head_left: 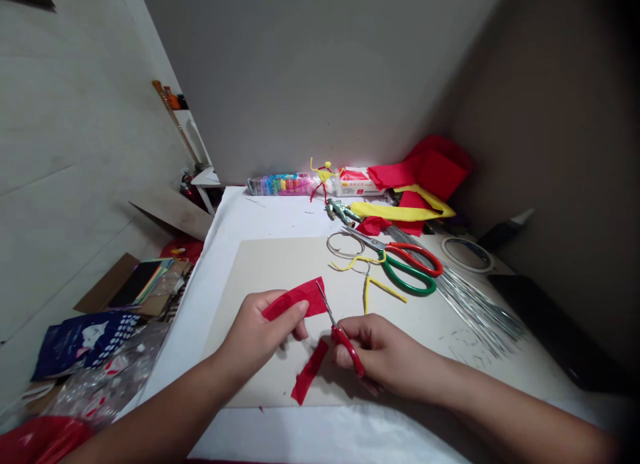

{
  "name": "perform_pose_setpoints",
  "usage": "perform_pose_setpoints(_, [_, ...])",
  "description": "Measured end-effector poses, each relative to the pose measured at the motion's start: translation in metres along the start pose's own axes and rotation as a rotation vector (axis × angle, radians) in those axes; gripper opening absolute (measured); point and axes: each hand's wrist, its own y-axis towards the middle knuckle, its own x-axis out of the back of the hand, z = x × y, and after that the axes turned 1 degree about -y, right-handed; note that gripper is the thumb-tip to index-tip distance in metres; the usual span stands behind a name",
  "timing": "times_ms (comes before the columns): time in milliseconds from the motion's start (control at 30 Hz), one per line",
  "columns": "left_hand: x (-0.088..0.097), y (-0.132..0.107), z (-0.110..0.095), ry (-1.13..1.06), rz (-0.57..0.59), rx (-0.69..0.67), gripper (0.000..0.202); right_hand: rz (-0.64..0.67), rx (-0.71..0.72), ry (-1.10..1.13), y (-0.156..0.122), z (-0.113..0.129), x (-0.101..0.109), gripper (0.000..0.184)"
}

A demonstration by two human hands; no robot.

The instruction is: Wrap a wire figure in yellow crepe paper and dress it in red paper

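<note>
Between thumb and fingers, my left hand [274,321] pinches a folded strip of red crepe paper [300,299]. My right hand [373,347] grips small red-handled scissors [350,349], with the blades at the paper's right end. Whether the blades are cutting into it or just touching, I cannot tell. Below, a narrow red paper piece [310,374] lies on the beige board [240,271]. Beyond my right hand rest a bent yellow wire figure [369,281] and larger scissors with red and green handles [413,267].
Behind the board lie a pack of coloured sticks [285,185], a small yellow-and-red figure [325,174], yellow paper [400,213] and a red paper roll [443,167]. To the right are silver wires [480,311], a tape roll [467,254] and a black phone-like slab [545,331].
</note>
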Motion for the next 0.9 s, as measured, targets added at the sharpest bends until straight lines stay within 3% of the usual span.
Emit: perform_pose_setpoints(900, [-0.0039,-0.0011,-0.0007,0.010,0.039,0.015,0.033,-0.017,0.015,-0.008,0.0020,-0.0029,0.0004,0.033])
